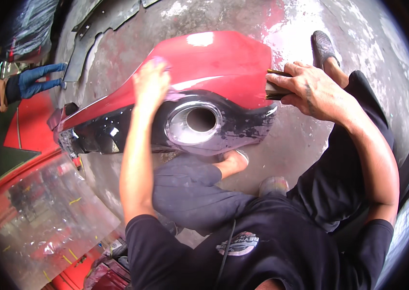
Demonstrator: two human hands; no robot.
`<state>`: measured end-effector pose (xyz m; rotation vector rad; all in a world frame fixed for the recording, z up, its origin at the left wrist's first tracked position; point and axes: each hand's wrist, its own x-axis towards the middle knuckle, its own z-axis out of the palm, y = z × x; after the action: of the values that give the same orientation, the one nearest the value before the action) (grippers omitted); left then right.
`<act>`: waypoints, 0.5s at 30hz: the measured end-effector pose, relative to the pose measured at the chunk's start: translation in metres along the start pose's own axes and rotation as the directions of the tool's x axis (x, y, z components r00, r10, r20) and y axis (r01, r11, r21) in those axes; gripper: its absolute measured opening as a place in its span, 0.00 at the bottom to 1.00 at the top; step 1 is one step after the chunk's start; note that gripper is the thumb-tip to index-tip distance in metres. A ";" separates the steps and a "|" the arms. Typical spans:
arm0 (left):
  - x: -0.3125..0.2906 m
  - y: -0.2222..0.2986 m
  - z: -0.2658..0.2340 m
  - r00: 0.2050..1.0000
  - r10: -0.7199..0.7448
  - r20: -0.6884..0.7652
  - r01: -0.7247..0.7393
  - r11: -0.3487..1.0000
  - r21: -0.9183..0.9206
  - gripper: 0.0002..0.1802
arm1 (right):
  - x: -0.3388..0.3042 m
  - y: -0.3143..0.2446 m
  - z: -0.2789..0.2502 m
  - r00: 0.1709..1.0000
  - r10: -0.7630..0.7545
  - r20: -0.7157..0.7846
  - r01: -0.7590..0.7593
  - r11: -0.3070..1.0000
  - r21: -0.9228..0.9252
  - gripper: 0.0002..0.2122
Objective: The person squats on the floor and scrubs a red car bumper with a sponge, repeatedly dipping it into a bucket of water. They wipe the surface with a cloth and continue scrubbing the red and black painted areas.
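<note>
A car bumper [224,58], red above and black below, lies across in front of me. A round opening with a whitish, dusty ring [174,124] sits in its black part. My left hand [151,84], smeared by motion, presses a purple cloth [173,95] onto the red surface; parts of the cloth stick out past the fingers. My right hand [313,92] is closed around the bumper's right end, its fingers on the dark and tan edge there. The fingertips and thumb tip are partly hidden by that edge.
My bent knee [185,183] is just below the bumper, and my shod foot [324,48] stands at its right. Dark panels [81,55] lie on the concrete floor at the far left. A person in jeans [40,79] stands beyond, near a plastic-covered red surface [45,208].
</note>
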<state>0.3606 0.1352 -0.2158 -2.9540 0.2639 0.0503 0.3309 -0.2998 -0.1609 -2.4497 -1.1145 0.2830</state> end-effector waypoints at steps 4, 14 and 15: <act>-0.015 -0.067 -0.020 0.984 -0.174 -0.042 0.167 0.977 -0.132 0.22 | -0.007 -0.007 -0.005 1.000 0.008 0.002 -0.008 1.000 0.014 0.15; 0.086 0.025 0.070 0.998 0.014 -0.055 -0.012 0.999 0.037 0.28 | -0.013 -0.006 -0.015 0.992 0.042 0.120 -0.047 0.998 0.041 0.30; 0.097 0.041 0.076 0.997 0.070 -0.032 -0.069 0.997 0.028 0.28 | -0.011 -0.006 -0.016 0.998 0.029 0.061 -0.033 0.998 0.055 0.26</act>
<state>0.4473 0.0917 -0.3024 -2.9207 0.3683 0.0068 0.3255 -0.3100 -0.1437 -2.4258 -1.0797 0.3951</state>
